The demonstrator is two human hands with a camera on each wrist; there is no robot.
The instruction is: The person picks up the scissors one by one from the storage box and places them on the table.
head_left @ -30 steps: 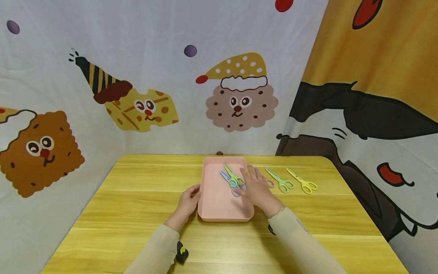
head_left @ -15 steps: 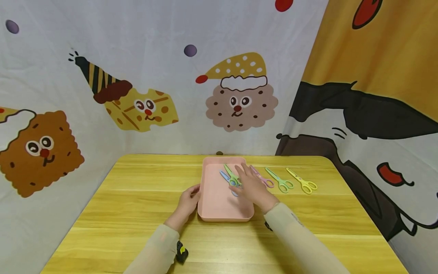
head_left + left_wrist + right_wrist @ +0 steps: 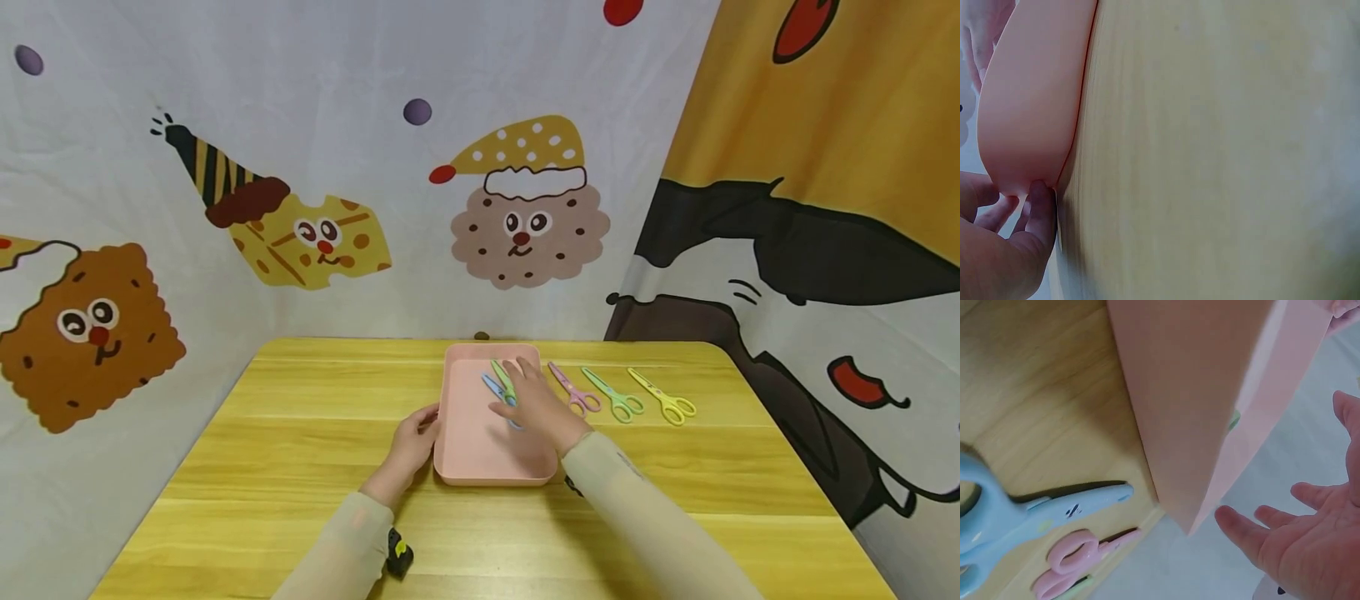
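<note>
My left hand [image 3: 409,443] holds the left side of the pink tray [image 3: 461,454], its fingertips against the outer wall in the left wrist view. Over the tray's right half hovers my right hand [image 3: 538,410], fingers spread and nothing visible between them. Partly hidden beneath it, green scissors [image 3: 502,373] lie across blue scissors [image 3: 492,386] inside the tray. On the table to the right are pink scissors [image 3: 574,390], a second green pair of scissors [image 3: 615,397] and yellow scissors [image 3: 662,396]. Another blue pair of scissors [image 3: 1035,519] shows in the right wrist view, on the table beside the tray.
The wooden table [image 3: 315,400] has its back edge against a patterned cloth [image 3: 345,83]. The table scissors stand in a row just beyond the tray's right wall. My right forearm [image 3: 645,508] crosses above the table's near right part.
My right hand has shifted left over the tray, its fingers spread throughout. This uncovers the pink scissors and covers more of the scissors inside. The left hand and tray stay still.
</note>
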